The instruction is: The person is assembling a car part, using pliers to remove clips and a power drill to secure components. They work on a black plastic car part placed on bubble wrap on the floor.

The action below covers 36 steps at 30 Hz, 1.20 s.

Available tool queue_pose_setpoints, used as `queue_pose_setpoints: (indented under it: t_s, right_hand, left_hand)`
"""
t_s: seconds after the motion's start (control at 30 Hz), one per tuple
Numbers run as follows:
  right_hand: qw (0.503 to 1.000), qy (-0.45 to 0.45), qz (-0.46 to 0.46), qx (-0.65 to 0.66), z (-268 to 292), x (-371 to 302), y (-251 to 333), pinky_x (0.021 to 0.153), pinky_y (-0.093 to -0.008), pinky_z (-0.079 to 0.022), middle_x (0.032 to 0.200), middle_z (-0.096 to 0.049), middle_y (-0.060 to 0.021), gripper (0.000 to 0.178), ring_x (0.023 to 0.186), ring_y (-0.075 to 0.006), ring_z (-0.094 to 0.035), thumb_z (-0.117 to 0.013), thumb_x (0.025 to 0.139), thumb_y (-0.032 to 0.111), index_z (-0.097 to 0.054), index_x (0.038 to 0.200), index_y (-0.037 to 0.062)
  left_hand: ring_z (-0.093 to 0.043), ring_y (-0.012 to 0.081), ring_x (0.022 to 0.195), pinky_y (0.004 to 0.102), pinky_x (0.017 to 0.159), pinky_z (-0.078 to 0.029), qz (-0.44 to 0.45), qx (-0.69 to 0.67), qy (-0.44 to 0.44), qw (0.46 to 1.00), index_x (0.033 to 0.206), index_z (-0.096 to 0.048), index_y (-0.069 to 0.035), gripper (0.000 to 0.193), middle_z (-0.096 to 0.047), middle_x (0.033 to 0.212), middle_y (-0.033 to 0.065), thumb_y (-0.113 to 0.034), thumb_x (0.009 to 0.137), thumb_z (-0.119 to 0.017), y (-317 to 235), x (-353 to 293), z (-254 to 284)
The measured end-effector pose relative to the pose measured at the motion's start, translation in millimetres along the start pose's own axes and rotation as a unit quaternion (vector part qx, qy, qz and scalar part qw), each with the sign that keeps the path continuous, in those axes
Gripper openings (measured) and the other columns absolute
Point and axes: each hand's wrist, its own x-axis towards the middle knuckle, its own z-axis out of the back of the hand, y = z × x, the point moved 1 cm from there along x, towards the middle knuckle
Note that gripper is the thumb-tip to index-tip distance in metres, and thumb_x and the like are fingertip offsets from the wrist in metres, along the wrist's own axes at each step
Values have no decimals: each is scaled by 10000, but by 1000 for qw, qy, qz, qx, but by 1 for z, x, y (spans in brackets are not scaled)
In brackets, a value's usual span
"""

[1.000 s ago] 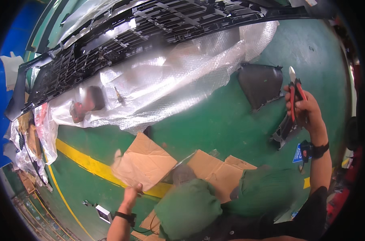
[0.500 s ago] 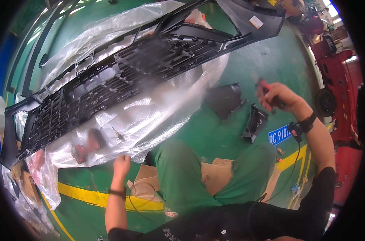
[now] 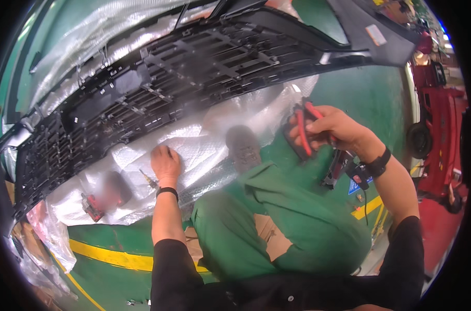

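My right hand is closed around red-handled pliers, the handles spread apart; their jaws are not clear. Behind the pliers a dark plastic piece is partly covered by that hand. My left hand is low over the clear bubble wrap, its fingers curled under and its palm hidden. Close beside it lies a slim tool with a pale shaft. Beyond both hands a long black grille-like bumper part stretches across the view.
A red and black power tool lies on the wrap at left. Near my right wrist are a black plastic bracket and a blue plate. Cardboard shows between my legs. A red vehicle stands at right.
My left hand has moved forward and right onto the bubble wrap. My right hand has come a little left with the pliers. My view has shifted, and a shoe has come into sight.
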Motion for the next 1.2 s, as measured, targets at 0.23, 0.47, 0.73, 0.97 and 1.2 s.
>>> queue_pose_setpoints:
  t_s: [0.23, 0.47, 0.73, 0.97, 1.2]
  right_hand:
    - [916, -8, 22, -401, -50, 158, 22, 633, -338, -557, 952, -670, -119, 240, 722, -195, -682, -601, 853, 51, -594, 1084, -12]
    - [982, 115, -149, 7, -68, 209, -5, 648, -272, -569, 919, -698, -107, 248, 771, -183, -718, -589, 1013, 170, -586, 1155, -33]
    - [982, 144, -67, -104, -42, 239, -20, 631, -267, -447, 816, -629, -52, 333, 699, -109, -571, -771, 858, 282, -612, 988, 19]
    - [928, 100, 6, -359, -50, 242, 11, 699, -344, -455, 846, -581, -100, 417, 806, -190, -554, -646, 821, 349, -580, 948, -42]
    - [831, 100, 0, -547, -74, 234, 51, 834, -406, -500, 1014, -676, -218, 461, 909, -347, -650, -610, 786, 234, -617, 1155, -43]
  left_hand:
    - [-564, 386, 864, 500, 731, -487, 8, -40, 30, 999, 886, -548, -75, 137, -576, 896, 154, -175, 847, -634, 8, -3, -11]
    - [-555, 387, 852, 502, 721, -479, -17, -6, 74, 997, 893, -548, -84, 142, -564, 899, 153, -184, 839, -634, 20, -12, -15]
    - [-548, 401, 851, 512, 723, -474, -28, 13, 111, 993, 932, -552, -63, 174, -563, 915, 168, -193, 839, -622, 21, -14, -15]
    - [-547, 417, 849, 519, 732, -480, -34, 26, 96, 994, 984, -565, -57, 205, -563, 938, 184, -215, 862, -612, 29, -21, -24]
    - [-552, 404, 854, 507, 733, -489, -28, 30, 90, 995, 973, -575, -69, 196, -570, 946, 174, -221, 856, -616, 31, -26, -24]
